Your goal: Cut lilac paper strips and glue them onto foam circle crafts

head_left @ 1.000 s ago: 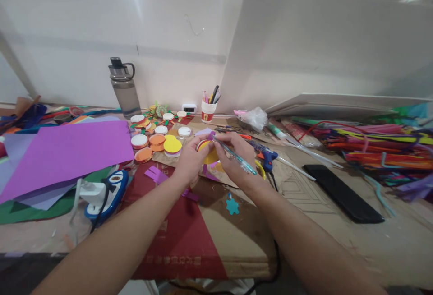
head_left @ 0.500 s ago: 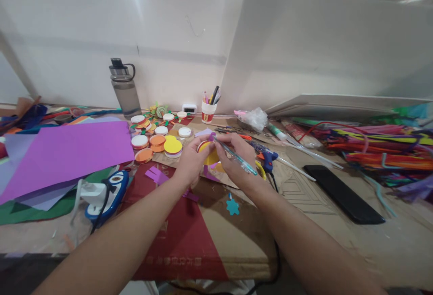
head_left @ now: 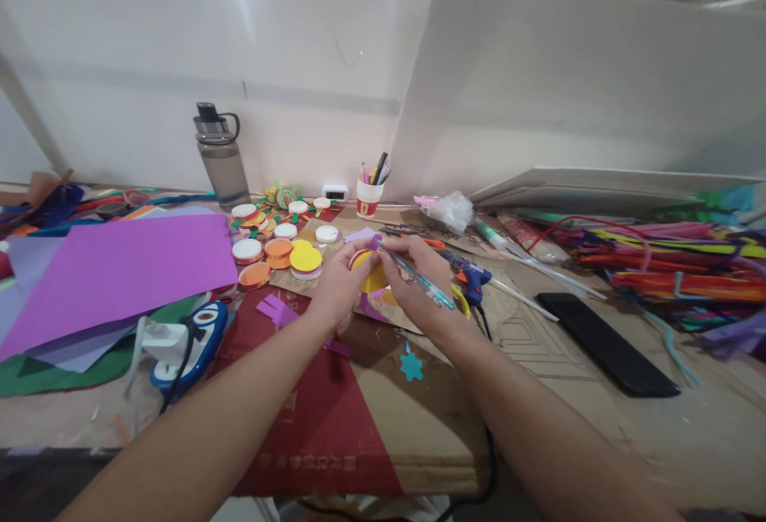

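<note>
My left hand (head_left: 338,281) is closed on a round yellow piece (head_left: 369,276) with a reddish rim. In my right hand (head_left: 422,270) lies a teal-tinted clear pen (head_left: 428,286), slanting down to the right, its upper end at a small purple strip (head_left: 375,242) between both hands' fingertips. The right fingers also touch the yellow piece's edge. Purple paper strips (head_left: 278,310) lie left of the hands, and a teal gear-shaped cutout (head_left: 412,365) is below them. Round orange discs (head_left: 254,275) and a yellow cloud-shaped piece (head_left: 306,259) sit to the left.
Purple paper sheets (head_left: 149,266), a blue power strip (head_left: 195,350) and a bottle (head_left: 221,159) stand at left. Behind is a cup of pens (head_left: 369,196). At right are a blue glue gun (head_left: 475,282), a black phone-like slab (head_left: 607,344) and colourful pipe cleaners (head_left: 688,266).
</note>
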### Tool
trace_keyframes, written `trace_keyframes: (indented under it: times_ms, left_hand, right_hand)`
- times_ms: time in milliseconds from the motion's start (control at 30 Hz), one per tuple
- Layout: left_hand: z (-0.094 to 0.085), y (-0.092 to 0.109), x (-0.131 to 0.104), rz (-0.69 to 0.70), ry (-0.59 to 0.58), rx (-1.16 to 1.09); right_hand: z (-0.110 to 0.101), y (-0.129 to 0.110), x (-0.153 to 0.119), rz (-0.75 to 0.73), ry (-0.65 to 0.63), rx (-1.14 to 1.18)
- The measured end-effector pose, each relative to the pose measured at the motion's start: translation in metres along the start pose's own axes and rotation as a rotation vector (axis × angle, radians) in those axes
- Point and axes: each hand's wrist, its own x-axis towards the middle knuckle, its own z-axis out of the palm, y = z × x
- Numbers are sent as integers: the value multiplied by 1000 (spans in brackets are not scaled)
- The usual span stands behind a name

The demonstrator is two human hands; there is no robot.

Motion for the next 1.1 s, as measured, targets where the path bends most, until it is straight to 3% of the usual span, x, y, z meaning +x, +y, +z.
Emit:
trace_keyframes:
  times_ms: [533, 800, 1100]
  left_hand:
    - [-1, -1, 1, -12, 15, 33]
    - [2, 5, 0, -80, 15, -126]
    - [4, 7, -1, -106, 21, -169]
  right_hand:
    - [0, 0, 1, 7, -7, -7]
    - [-2, -1, 2, 37, 41, 29]
    - [-3, -3, 3, 21, 12, 18]
